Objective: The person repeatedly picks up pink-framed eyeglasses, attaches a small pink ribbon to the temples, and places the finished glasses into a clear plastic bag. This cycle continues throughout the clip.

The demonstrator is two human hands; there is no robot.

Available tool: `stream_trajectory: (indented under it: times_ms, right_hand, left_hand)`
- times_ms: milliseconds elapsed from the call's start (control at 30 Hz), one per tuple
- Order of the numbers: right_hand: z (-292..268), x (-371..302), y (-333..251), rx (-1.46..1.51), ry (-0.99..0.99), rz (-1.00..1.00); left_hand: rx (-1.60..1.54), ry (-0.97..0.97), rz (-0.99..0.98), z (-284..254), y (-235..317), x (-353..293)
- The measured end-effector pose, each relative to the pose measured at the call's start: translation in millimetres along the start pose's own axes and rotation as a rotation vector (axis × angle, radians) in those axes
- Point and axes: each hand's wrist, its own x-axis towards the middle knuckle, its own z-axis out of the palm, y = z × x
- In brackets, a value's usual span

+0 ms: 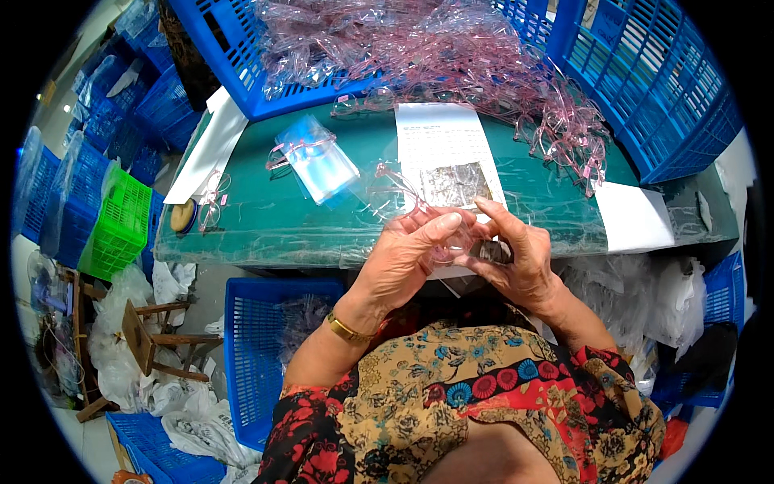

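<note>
A pair of clear pink eyeglasses (453, 244) is held up at the table's near edge, its pink temple reaching forward to the left. My left hand (403, 254) is closed on the frame, thumb on top. Thumb and fingers of my right hand (520, 254) close around the other side of it; a dark patch between those fingers is too unclear to name. Just ahead lies a printed white sheet (439, 133) with a crinkled clear film on it. Left of the sheet, another pair of pink glasses (302, 148) rests on a stack of clear plastic sleeves (326, 173).
A large heap of pink glasses (476, 68) spills from a blue basket (250, 89) across the green table (274, 230). At the left lie loose glasses (211, 206) and a round tin (183, 216). Another blue basket (653, 105) stands right; a wooden stool (145, 335) is on the floor.
</note>
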Motion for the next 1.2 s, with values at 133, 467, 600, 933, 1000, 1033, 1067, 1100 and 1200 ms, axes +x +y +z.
stream_trajectory:
  times_ms: [133,467,600,933,1000,1033,1067,1100,1200]
  right_hand:
    - [-0.5,4.8,1.4,-0.101,-0.009,-0.056]
    - [1.6,4.8,-26.4,0.482,-0.103,0.370]
    - [6.7,7.3,-36.8,0.619,-0.079,0.390]
    - [21.0,9.1,-44.2,0.744,-0.307,0.425]
    - [22.1,12.0,-42.2,0.735,-0.355,0.341]
    - [26.4,10.0,-38.6,0.749,-0.287,0.202]
    - [19.9,12.7,-37.6,0.722,-0.393,0.204]
    - [10.1,15.7,-34.5,0.693,-0.493,0.208]
    - [-10.9,26.6,-12.7,0.594,-0.466,0.220]
  left_hand:
    - [0.060,0.000,0.072,8.9,-7.4,-1.3]
    - [0.092,0.191,0.357,14.7,0.1,-6.5]
    - [-0.034,0.382,0.681,3.1,23.8,-9.3]
    - [-0.338,0.277,0.588,-1.4,28.8,-22.6]
    - [-0.411,0.198,0.518,-15.8,36.4,-32.4]
    - [-0.443,0.185,0.521,-23.3,41.8,-41.4]
    - [-0.429,0.200,0.555,-35.5,47.8,-54.8]
    - [-0.352,0.256,0.608,-50.7,53.4,-68.7]
    - [-0.001,0.545,0.632,-96.6,72.7,-136.5]
